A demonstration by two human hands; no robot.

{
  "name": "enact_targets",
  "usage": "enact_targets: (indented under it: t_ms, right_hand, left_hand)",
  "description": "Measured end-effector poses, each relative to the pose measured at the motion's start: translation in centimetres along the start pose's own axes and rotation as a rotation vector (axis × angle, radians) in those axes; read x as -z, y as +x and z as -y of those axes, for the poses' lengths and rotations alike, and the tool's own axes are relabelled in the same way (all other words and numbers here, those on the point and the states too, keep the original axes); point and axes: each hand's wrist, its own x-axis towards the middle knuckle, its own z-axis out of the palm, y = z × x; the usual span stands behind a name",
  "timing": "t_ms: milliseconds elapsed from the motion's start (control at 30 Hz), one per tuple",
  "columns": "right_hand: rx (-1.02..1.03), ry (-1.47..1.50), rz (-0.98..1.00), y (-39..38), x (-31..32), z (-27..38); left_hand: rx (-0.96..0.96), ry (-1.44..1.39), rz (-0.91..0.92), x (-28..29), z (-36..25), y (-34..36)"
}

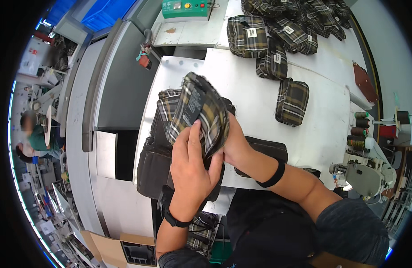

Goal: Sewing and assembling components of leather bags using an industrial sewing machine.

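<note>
Above the white table, a plaid fabric pouch in brown, black and white is held tilted between my two hands. My left hand grips its near side, fingers laid over the front beside a dark printed label. Around the right edge wraps my right hand, most of its fingers hidden behind the cloth. Below and behind the held pouch are dark fabric pieces and another plaid piece, partly covered by it and my hands.
Several finished-looking plaid pouches are heaped at the far right, with a single plaid pouch nearer me. A sewing machine and thread spools stand at right. A green control box is at the back; an open carton sits lower left.
</note>
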Motion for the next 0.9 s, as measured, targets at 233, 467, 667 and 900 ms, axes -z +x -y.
enact_targets:
  t_ms: [233,467,667,900]
  right_hand:
    - [0.324,-0.378,0.118,-0.8,-0.7,-0.2]
    - [0.951,-0.914,0.332,-3.3,-0.6,3.7]
    - [1.186,-1.602,0.764,-3.8,-0.5,2.3]
    - [1.145,-1.602,0.924,-3.7,0.5,1.8]
  left_hand:
    - [0.063,-0.096,-0.073,0.9,-0.4,-1.1]
    - [0.761,-1.390,-0.358,4.2,2.9,-3.0]
    - [0.661,-1.945,-0.334,2.9,5.3,-5.3]
    - [0.628,-2.003,-0.438,2.8,5.3,-4.8]
